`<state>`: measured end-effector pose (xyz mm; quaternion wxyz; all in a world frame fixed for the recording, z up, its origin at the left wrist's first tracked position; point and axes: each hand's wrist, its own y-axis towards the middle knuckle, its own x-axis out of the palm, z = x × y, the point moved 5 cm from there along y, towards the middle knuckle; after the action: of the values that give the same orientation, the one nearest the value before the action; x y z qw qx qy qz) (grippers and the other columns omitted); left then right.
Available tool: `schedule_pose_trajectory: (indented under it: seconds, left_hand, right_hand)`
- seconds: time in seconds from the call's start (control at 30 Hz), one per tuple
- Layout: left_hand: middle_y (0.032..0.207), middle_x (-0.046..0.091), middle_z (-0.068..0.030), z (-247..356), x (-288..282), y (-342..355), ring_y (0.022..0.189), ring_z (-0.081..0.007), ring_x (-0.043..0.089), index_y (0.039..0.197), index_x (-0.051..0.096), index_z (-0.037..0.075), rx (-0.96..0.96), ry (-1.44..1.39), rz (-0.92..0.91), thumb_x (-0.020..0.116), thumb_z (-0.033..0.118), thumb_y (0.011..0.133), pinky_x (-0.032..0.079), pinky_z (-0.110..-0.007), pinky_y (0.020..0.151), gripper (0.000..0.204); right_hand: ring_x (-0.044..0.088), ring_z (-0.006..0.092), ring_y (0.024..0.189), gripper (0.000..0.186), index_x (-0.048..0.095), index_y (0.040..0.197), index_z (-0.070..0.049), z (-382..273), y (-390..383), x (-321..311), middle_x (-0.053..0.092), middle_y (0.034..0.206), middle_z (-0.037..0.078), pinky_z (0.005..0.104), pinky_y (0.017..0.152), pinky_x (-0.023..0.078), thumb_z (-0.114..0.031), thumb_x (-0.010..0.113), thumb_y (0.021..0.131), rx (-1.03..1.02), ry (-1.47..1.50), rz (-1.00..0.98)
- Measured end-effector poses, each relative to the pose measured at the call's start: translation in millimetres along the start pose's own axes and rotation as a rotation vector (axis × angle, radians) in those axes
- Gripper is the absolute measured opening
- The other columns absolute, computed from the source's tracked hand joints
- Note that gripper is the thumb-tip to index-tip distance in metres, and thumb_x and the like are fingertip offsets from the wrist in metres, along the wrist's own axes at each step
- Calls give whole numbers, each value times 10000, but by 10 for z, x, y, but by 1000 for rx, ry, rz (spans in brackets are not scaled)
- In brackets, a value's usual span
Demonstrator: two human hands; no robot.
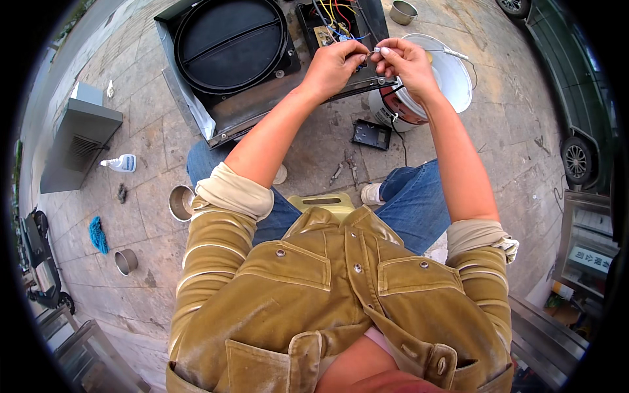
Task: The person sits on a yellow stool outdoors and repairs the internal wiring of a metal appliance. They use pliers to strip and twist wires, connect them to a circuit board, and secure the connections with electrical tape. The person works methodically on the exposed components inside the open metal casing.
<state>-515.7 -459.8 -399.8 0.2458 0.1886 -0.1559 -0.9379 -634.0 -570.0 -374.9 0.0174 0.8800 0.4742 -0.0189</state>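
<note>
My left hand [335, 69] is closed in a pinch, and close beside it my right hand [409, 65] pinches too. Between their fingertips runs a thin wire [371, 52] with a small pale piece at the right fingers; its exact kind is too small to tell. Both hands are over the front edge of an opened metal appliance [229, 118] with a round black pan [229, 42] in it. Behind my left fingers, red, yellow and blue wires [341, 19] fill a compartment. A thin rod with a pale handle [455, 54] and a dark cord lies across a white bucket [458, 85], partly behind my right hand.
A black tray [371, 134] and pliers [354, 167] lie on the paving between my feet. At left are a grey metal housing [82, 144], a spray bottle [121, 163], a blue cloth [97, 234] and metal bowls [126, 262]. A dark vehicle [580, 78] stands right.
</note>
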Motion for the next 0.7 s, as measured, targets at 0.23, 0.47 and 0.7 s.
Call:
schedule_pose_trajectory:
  seconds: [0.23, 0.47, 0.7]
  left_hand:
    - [837, 665, -10, -6, -8, -11, 694, -60, 556, 1029, 650, 22, 23, 6, 12, 613, 62, 919, 474, -233, 634, 122]
    - [831, 655, -41, 87, -19, 1, 705, -78, 571, 1021, 641, 21, 152, 142, -15, 613, 57, 914, 474, -256, 637, 117]
    - [839, 641, -67, 123, -48, 11, 766, -129, 581, 1022, 641, 29, 168, 218, -68, 616, 83, 911, 480, -289, 724, 126]
  right_hand:
    - [576, 160, 738, 174, 552, 1001, -10, 164, -18, -105, 620, 939, 125, 258, 594, 485, -165, 483, 965, 256, 597, -7]
    - [304, 35, 522, 260, 540, 870, -95, 104, -68, 73, 349, 616, -86, 197, 444, 236, -329, 524, 981, 533, 295, -162]
    - [456, 132, 514, 123, 581, 775, -74, -130, 94, 81, 459, 593, -24, 292, 467, 366, -135, 639, 866, -173, -481, -122]
